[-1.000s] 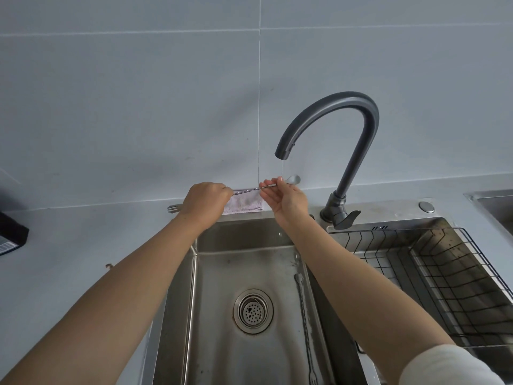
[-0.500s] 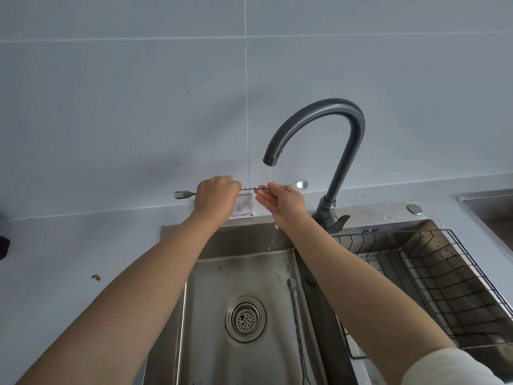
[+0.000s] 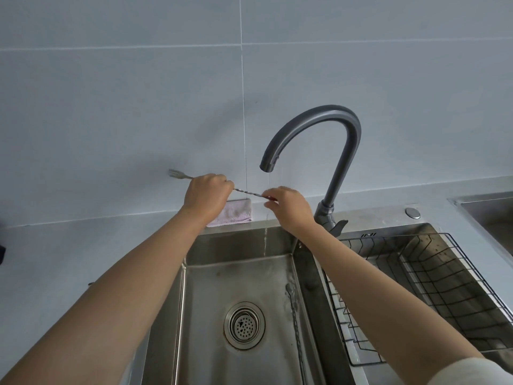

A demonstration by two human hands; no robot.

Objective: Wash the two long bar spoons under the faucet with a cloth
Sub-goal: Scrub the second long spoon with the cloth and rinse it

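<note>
A long twisted bar spoon (image 3: 248, 192) is held level below the spout of the dark grey faucet (image 3: 319, 126), with a thin stream of water running past it. My left hand (image 3: 206, 194) grips its stem near the forked end, which sticks out to the left. My right hand (image 3: 288, 208) pinches the other end, hiding the bowl. A folded pale pink cloth (image 3: 236, 212) lies on the sink's back ledge behind my left hand. The second bar spoon (image 3: 295, 326) lies in the sink basin (image 3: 211, 301) along its right wall.
A round drain strainer (image 3: 244, 325) sits in the basin floor. To the right, a black wire rack (image 3: 433, 282) fills the second basin. Grey countertop (image 3: 69, 254) extends left, tiled wall behind. Another steel basin edge (image 3: 488, 207) shows at far right.
The spoon has shifted left, its forked end rising and sticking out further. My right hand now covers the bowl that showed before. The cloth rests on the ledge, more exposed than earlier.
</note>
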